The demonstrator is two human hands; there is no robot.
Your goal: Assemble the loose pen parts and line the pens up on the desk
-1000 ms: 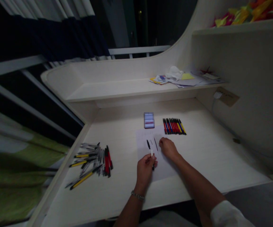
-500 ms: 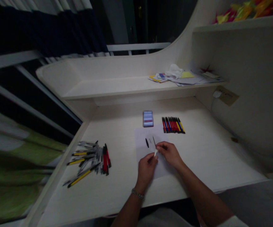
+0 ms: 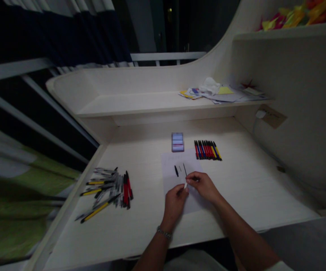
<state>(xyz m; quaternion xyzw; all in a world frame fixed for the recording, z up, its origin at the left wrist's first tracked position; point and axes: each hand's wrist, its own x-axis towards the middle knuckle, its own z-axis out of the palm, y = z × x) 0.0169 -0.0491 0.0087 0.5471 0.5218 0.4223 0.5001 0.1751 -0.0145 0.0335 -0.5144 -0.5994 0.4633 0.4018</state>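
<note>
Head view: left fingers and right fingers around white tube, inside desk edge.

White pen part (largely hidden): held slanted above paper. Thin dark rod, black piece: lying just beyond.

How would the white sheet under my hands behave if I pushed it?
The sheet looks thin and flat, so it may buckle rather than stay stiff. It would likely slide easily, as the desk looks smooth, probably carrying the black piece lying on it.
</note>
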